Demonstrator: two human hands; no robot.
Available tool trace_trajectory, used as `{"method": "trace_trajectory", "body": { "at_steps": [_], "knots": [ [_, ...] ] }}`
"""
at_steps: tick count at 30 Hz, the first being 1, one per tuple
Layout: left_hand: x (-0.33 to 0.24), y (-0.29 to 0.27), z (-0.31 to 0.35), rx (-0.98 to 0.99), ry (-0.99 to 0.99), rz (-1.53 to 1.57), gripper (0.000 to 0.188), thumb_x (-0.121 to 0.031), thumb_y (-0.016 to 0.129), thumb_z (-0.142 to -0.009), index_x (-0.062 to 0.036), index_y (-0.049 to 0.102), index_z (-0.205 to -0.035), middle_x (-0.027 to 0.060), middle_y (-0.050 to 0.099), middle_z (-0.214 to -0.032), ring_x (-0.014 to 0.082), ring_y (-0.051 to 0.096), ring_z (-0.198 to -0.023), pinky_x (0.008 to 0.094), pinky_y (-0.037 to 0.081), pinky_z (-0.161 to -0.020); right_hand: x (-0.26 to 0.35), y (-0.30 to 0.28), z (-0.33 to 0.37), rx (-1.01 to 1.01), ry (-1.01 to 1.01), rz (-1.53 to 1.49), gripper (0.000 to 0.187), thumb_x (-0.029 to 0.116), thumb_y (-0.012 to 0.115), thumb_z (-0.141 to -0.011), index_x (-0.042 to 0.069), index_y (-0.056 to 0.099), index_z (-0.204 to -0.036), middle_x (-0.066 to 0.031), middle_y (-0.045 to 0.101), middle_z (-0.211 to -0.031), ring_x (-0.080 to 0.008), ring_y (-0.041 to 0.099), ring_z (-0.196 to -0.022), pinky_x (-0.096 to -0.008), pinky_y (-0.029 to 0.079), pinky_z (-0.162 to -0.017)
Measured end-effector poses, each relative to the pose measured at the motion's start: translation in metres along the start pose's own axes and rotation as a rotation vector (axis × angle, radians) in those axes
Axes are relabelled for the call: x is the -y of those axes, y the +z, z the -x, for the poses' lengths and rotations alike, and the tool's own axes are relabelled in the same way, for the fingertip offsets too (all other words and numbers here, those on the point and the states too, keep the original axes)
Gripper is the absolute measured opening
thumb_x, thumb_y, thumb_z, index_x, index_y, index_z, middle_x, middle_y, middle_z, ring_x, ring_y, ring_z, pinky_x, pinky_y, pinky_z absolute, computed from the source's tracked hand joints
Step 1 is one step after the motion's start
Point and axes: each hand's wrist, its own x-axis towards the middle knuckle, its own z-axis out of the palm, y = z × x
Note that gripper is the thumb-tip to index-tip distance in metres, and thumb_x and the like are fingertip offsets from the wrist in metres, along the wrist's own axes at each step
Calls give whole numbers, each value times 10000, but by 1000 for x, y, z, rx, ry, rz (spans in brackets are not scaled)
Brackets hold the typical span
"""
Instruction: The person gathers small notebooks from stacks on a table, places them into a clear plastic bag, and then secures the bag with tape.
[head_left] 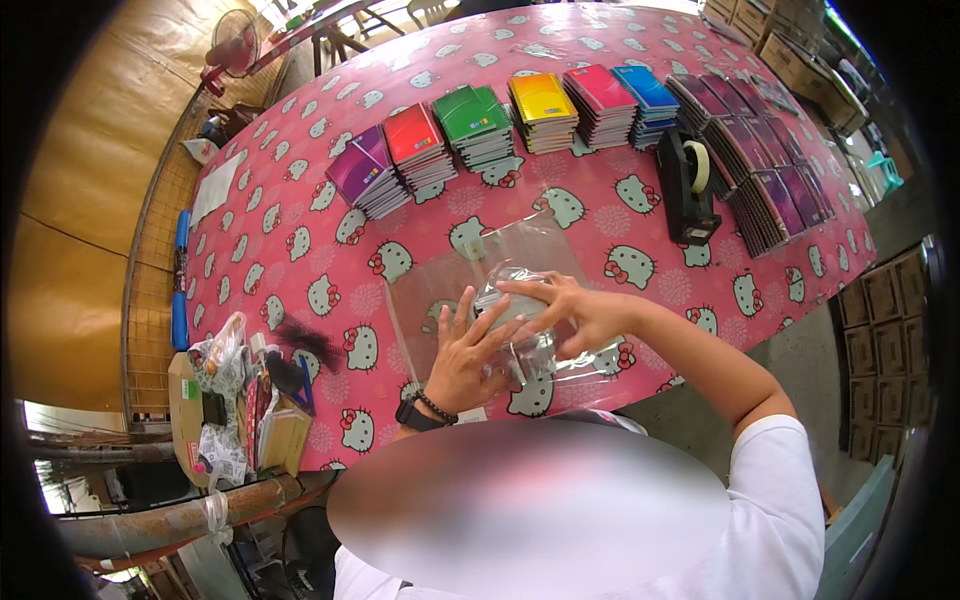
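A clear plastic sheet or bag [418,305] lies flat near the front edge of the table, with a shiny crumpled part under my hands. My left hand [465,355], a dark watch and beaded bracelet at its wrist, rests on the plastic with its fingers spread. From the right, my right hand [580,310] reaches across the same plastic, fingers apart and fingertips on the crumpled part beside the left fingers. Glare and my fingers hide whether anything lies inside the crumpled plastic.
Beyond the plastic stand stacks of notebooks: purple [365,172], red [417,145], green [473,127], yellow [543,112], pink [600,103] and blue [646,104]. A black tape dispenser [690,195] stands beside dark purple spiral notebooks [770,190]. A cluttered box [245,405] sits at the near left.
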Motion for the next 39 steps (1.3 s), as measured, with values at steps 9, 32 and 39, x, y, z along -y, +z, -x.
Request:
{"method": "trace_trajectory", "body": {
  "at_steps": [9, 32, 39],
  "knots": [
    [4, 8, -4, -49, 43, -51, 739, -193, 716, -573, -251, 470, -1267, 15, 339, -1408, 347, 283, -1294, 623, 218, -997, -65, 0, 28, -826, 468, -681, 385, 326, 442, -941, 59, 493, -1213, -65, 598, -1032, -144, 516, -1019, -304, 382, -905],
    [5, 9, -3, -88, 117, 37, 698, -174, 703, -607, -239, 481, -1265, 75, 358, -1385, 336, 408, -1196, 482, 319, -1005, -109, -27, 184, -1249, 971, -926, 175, 239, 665, -817, 76, 642, -879, 49, 544, -682, -40, 443, -536, -179, 337, -468],
    [6, 7, -3, -36, 84, 32, 756, -222, 733, -574, -261, 469, -1282, 59, 314, -1417, 332, 337, -1260, 496, 291, -1024, 12, -44, -5, -258, 632, -508, 266, 271, 615, -843, 29, 640, -736, 13, 541, -594, -70, 455, -490, -220, 381, -473]
  ]
}}
